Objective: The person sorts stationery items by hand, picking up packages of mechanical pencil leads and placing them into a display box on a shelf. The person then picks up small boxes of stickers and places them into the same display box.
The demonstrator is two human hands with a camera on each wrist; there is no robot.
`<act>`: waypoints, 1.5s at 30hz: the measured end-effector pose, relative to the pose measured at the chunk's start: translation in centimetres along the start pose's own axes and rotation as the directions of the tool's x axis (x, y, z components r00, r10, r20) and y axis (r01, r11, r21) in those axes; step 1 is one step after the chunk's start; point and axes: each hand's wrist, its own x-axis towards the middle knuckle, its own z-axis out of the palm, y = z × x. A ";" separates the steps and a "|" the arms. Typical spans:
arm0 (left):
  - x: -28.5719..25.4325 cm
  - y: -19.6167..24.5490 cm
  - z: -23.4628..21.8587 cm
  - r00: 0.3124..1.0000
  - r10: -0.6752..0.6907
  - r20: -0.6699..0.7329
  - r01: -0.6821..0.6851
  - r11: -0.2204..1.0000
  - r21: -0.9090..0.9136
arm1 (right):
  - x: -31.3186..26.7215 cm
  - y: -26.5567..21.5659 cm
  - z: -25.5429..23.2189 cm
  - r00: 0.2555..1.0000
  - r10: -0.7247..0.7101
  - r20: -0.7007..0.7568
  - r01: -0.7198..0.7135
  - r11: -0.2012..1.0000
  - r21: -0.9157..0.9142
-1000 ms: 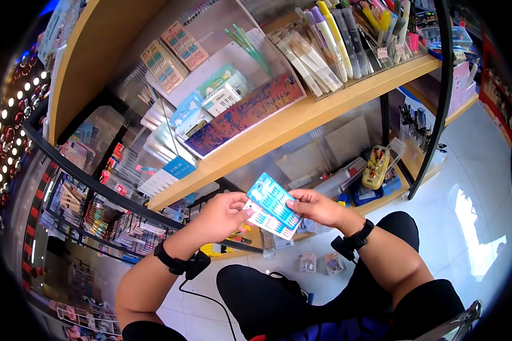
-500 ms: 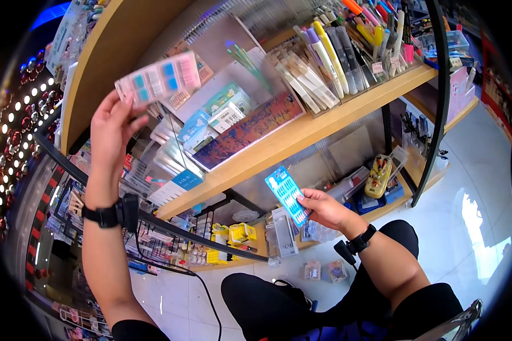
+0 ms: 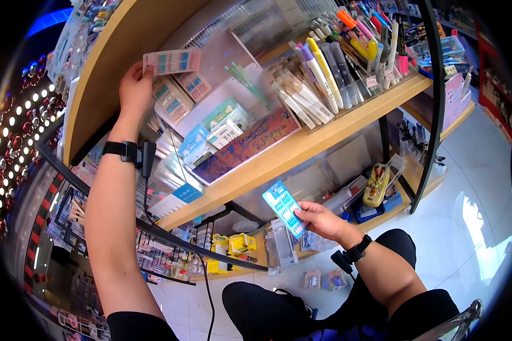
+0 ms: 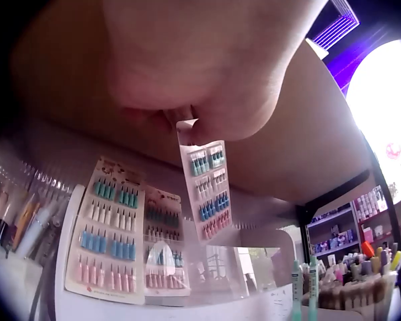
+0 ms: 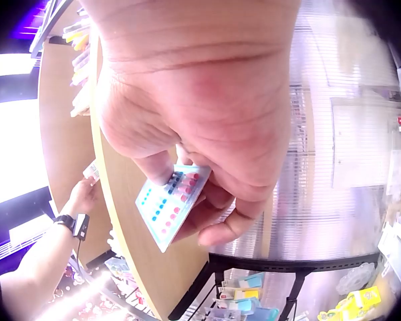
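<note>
My left hand (image 3: 135, 94) is raised to the upper shelf and pinches one end of a pink-white card of small pointed tips (image 3: 173, 61). In the left wrist view that card hangs from the fingers, with rows of green, white, blue and pink tips. Two similar cards, a left one (image 4: 110, 234) and a right one (image 4: 164, 251), stand upright close beside it in a clear compartment. Lower down, in front of the shelf, my right hand (image 3: 323, 221) holds a blue card of small tips (image 3: 283, 206) between thumb and fingers; the fingers cover one end.
The compartment also holds a small white box (image 3: 224, 133) and green pens (image 3: 247, 85). Markers (image 3: 327, 74) fill a clear holder to its right. A wooden shelf edge (image 3: 301, 156) and a black metal frame (image 3: 429, 131) border the rack. Yellow baskets (image 3: 242, 243) sit below.
The two cards were together between both hands. My left hand has carried the pink-white card up and left to the upper shelf, while my right hand keeps the blue card low.
</note>
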 end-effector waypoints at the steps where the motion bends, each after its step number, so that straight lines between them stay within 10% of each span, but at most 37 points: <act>1: 0.7 -0.5 -0.1 0.999 0.009 0.043 -0.010 1.000 0.026 | 0.0 0.0 0.3 1.000 -0.005 -0.022 0.005 0.999 -0.033; 16: 4.9 -3.6 1.9 0.943 -0.006 0.334 -0.129 0.916 0.381 | -0.1 -0.8 1.1 0.997 0.075 -0.019 -0.077 0.993 -0.092; 35: 3.7 -0.9 3.6 0.988 0.003 0.157 -0.111 0.716 0.689 | 0.1 -0.7 0.7 0.996 0.073 0.046 -0.066 0.988 -0.140; 40: -3.7 6.0 2.6 0.888 0.402 0.222 -0.459 0.769 0.444 | 0.2 -0.3 0.5 0.996 0.028 0.085 -0.014 0.986 -0.166; 45: -14.0 8.8 1.3 0.716 0.515 0.471 -0.604 0.796 0.047 | -0.9 -1.0 1.8 0.994 0.061 0.085 -0.032 0.953 -0.301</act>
